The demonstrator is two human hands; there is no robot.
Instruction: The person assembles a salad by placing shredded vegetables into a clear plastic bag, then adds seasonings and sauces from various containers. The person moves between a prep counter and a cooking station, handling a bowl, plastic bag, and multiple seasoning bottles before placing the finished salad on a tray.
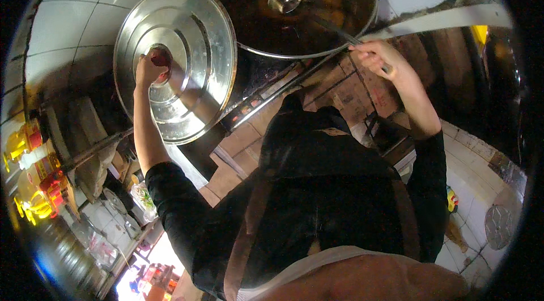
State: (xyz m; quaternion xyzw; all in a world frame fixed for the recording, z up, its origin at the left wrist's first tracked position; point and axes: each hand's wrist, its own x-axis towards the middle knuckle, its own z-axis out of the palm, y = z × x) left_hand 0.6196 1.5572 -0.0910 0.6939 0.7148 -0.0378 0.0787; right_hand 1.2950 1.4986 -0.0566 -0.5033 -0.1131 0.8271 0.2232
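My left hand (151,71) grips the knob at the centre of a large round metal pot lid (191,37), which is held up on edge at the left of the pot. A wide metal pot (306,53) stands at the top of the view, with dark brown liquid (263,31) inside. My right hand (378,59) is closed around the handle of a metal ladle (285,0), beyond the pot's near right rim. The ladle's cup is over or in the liquid; its exact depth cannot be told.
White wall tiles (102,8) rise behind the pot. Brown floor tiles (335,84) show below it. Bottles with yellow caps (38,182) stand at the far left, near a shelf with a plastic bag (100,245). A round drain cover or grate (499,226) is at the right.
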